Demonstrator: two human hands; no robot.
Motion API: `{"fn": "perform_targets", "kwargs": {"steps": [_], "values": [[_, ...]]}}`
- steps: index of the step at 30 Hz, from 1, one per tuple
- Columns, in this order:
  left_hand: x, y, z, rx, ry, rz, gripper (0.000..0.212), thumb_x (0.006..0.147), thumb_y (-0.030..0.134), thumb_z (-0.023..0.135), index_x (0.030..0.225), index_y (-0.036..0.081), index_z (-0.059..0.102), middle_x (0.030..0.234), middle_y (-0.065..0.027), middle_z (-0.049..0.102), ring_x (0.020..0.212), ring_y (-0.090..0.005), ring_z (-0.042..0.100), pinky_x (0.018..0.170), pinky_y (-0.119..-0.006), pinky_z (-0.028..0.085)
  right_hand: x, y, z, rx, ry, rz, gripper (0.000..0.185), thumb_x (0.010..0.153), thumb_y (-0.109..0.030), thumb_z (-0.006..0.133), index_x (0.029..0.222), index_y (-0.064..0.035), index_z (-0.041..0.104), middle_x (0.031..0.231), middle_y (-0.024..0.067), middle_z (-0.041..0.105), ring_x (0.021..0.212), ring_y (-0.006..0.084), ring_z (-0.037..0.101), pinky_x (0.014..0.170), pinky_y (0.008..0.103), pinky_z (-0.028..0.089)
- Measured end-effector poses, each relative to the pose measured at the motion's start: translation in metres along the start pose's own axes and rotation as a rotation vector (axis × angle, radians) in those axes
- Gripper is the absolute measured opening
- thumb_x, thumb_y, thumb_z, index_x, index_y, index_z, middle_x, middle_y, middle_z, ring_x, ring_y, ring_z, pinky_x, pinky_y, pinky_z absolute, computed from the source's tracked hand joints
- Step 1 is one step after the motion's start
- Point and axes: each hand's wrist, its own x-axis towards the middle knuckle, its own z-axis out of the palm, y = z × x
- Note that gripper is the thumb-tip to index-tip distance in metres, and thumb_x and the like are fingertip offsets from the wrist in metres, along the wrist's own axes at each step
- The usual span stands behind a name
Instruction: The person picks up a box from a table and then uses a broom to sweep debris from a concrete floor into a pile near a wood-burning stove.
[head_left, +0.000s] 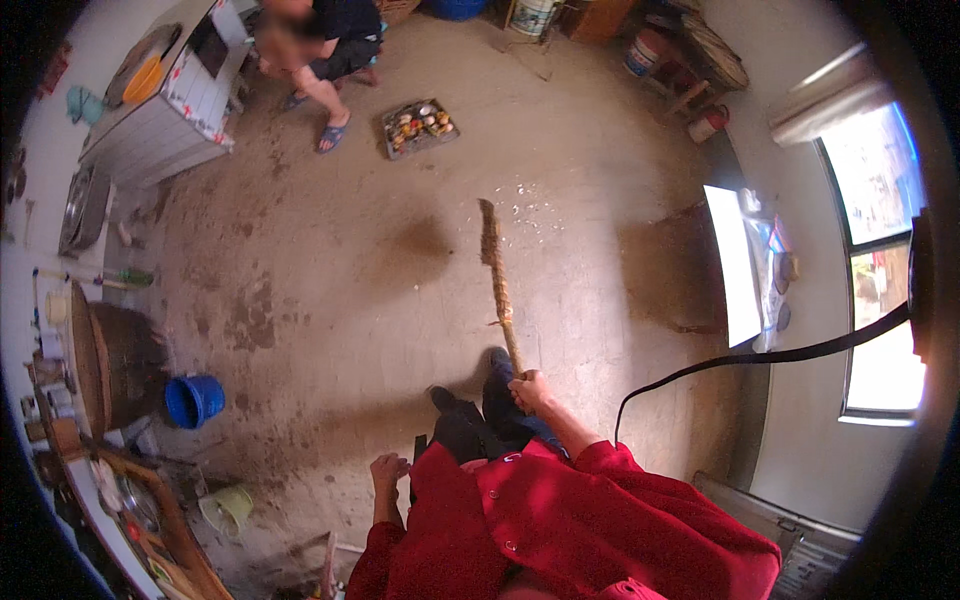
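Note:
My right hand (530, 391) is wrapped around the handle of a hand broom (501, 289), which reaches forward over the concrete floor (360, 195). Its dark brush end points away from me, beside a scatter of small, pale, shiny bits (529, 214). At my left side hangs my left hand (390, 466), fingers partly curled near a narrow black object; whether it holds anything cannot be made out. My dark shoes stand just below the broom.
A seated person (330, 52) in sandals is ahead, near a dark tray (420, 142) of mixed items. A blue bucket (195, 401) and a pale green bin (227, 510) stand to the left. A white-topped table (731, 266) is at the right, below the window.

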Motion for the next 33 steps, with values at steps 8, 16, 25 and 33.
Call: {"fn": "perform_targets", "kwargs": {"steps": [8,16,25,33], "values": [[0.042,0.055,0.024,-0.006,-0.064,0.133,0.017,0.073,0.017,0.051,0.068,0.001,0.052,0.061,-0.0099,0.055,0.054,-0.0185,0.055,0.049,-0.027,0.046,0.075,-0.079,-0.088,-0.003,0.278,0.097,0.015,0.066,-0.011,0.050,0.062,0.0035,0.049,0.049,0.0074,0.048,0.038,0.0169,0.047,0.032,0.0308,0.034],[0.017,0.116,0.103,0.073,0.021,-0.016,0.021,0.074,0.015,0.050,0.081,-0.005,0.052,0.068,-0.0149,0.057,0.058,-0.0213,0.057,0.050,-0.029,0.048,0.199,-0.171,-0.178,0.041,0.430,0.112,0.010,0.066,-0.007,0.046,0.060,0.0014,0.045,0.046,0.0070,0.045,0.033,0.0170,0.042,0.028,0.0305,0.031],[0.047,0.126,0.187,0.438,-0.235,0.284,0.020,0.077,0.015,0.049,0.091,0.001,0.053,0.080,-0.0097,0.058,0.074,-0.0158,0.055,0.065,-0.025,0.043,0.291,-0.218,-0.198,-0.363,0.104,0.213,0.014,0.067,-0.007,0.047,0.056,-0.0016,0.041,0.047,0.0084,0.045,0.035,0.0197,0.043,0.030,0.0346,0.035],[0.054,0.160,0.202,0.206,-0.206,0.022,0.022,0.079,0.016,0.047,0.088,-0.003,0.051,0.074,-0.0113,0.058,0.060,-0.0150,0.056,0.052,-0.025,0.045,0.224,-0.184,-0.147,-0.873,-0.254,-0.006,0.023,0.062,-0.017,0.049,0.060,0.0051,0.052,0.051,0.0146,0.053,0.046,0.0225,0.055,0.041,0.0359,0.044]]}}
